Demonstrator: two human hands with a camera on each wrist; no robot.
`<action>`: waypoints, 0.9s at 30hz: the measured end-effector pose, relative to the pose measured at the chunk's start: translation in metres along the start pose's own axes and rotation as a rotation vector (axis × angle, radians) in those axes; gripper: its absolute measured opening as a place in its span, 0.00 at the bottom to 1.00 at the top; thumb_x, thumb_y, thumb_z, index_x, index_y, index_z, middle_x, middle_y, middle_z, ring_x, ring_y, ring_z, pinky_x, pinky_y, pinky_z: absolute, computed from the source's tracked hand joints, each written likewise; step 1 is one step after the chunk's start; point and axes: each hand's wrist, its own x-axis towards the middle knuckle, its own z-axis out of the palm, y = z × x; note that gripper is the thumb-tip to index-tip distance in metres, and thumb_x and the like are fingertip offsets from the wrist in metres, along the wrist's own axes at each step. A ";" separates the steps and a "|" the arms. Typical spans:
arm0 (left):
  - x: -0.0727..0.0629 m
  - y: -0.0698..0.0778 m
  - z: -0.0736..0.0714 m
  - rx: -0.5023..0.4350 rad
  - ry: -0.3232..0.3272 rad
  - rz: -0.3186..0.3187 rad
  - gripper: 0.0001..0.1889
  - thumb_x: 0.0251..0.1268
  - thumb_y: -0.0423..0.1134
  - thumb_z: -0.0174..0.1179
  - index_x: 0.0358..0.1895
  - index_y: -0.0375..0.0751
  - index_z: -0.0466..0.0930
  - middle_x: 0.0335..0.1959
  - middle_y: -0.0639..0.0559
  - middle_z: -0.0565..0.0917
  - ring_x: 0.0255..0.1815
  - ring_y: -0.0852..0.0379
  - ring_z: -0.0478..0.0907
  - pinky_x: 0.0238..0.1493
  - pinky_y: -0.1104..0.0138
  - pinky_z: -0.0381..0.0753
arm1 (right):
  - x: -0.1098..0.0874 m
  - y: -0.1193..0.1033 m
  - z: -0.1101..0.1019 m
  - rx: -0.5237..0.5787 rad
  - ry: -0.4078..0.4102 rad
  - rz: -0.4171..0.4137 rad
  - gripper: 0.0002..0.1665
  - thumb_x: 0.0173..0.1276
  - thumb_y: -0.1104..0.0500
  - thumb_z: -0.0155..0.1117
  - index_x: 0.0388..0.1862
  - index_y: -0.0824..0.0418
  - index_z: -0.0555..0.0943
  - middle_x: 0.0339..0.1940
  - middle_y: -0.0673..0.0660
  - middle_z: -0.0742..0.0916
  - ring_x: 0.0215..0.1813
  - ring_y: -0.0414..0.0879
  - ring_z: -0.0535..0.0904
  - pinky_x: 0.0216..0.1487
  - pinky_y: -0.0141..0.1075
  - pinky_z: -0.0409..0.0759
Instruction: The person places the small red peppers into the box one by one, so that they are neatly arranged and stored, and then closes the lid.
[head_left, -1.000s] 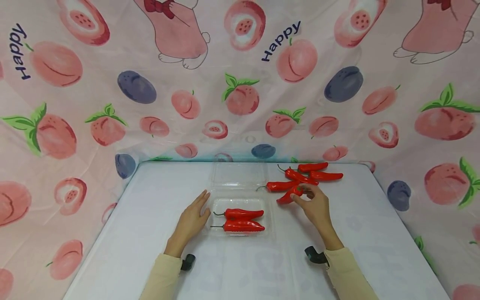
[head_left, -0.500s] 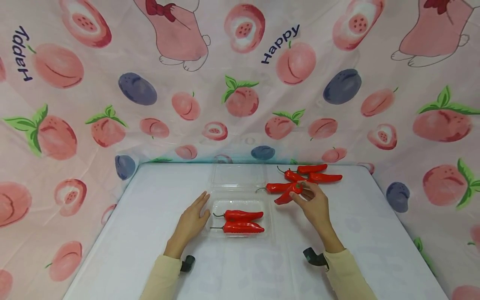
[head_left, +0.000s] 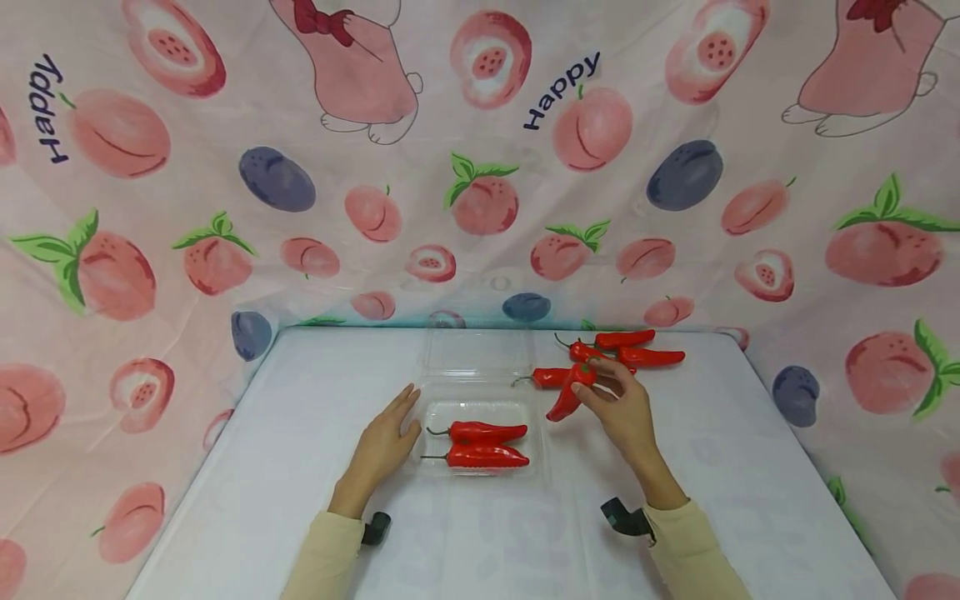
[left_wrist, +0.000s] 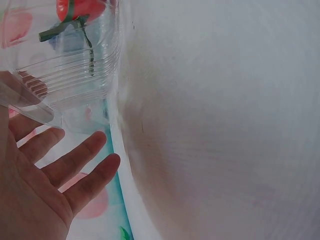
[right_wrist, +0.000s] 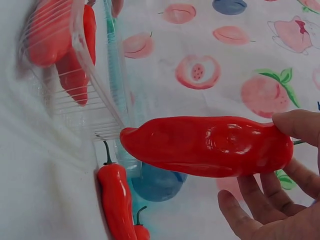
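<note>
My right hand [head_left: 622, 408] pinches a red chili pepper [right_wrist: 210, 146] near its stem end between thumb and fingers; in the head view its tip points down and left. Beside the left wall of a clear plastic box [head_left: 480, 403], my left hand [head_left: 384, 437] rests with straight fingers; in the left wrist view its fingers [left_wrist: 85, 155] are spread at the box's edge. Two red chili peppers lie side by side in the box, one farther back [head_left: 487, 431] and one nearer [head_left: 487, 456], stems to the left.
The box's clear lid [head_left: 477, 350] lies folded back behind it. Several loose red peppers [head_left: 651, 357] lie at the back right of the white table [head_left: 225, 500], beyond my right hand. A fruit-print cloth [head_left: 420, 183] hangs behind the table.
My right hand has drawn the held pepper slightly left and toward me, away from the loose peppers, and its tip has turned downward. The left hand stays in place.
</note>
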 end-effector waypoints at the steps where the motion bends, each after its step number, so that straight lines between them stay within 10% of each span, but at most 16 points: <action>1: 0.000 0.000 0.000 0.000 0.000 0.000 0.28 0.69 0.39 0.56 0.72 0.45 0.68 0.75 0.52 0.66 0.71 0.43 0.70 0.67 0.47 0.72 | 0.000 0.000 0.000 0.007 0.003 -0.011 0.32 0.64 0.54 0.70 0.65 0.59 0.73 0.64 0.58 0.79 0.63 0.53 0.77 0.54 0.24 0.80; 27: 0.000 -0.001 0.001 0.013 -0.003 -0.012 0.29 0.68 0.41 0.57 0.73 0.47 0.67 0.76 0.53 0.65 0.72 0.43 0.69 0.68 0.46 0.72 | 0.001 -0.022 0.017 0.075 -0.037 -0.137 0.28 0.65 0.57 0.69 0.64 0.57 0.76 0.62 0.57 0.81 0.61 0.51 0.78 0.59 0.32 0.80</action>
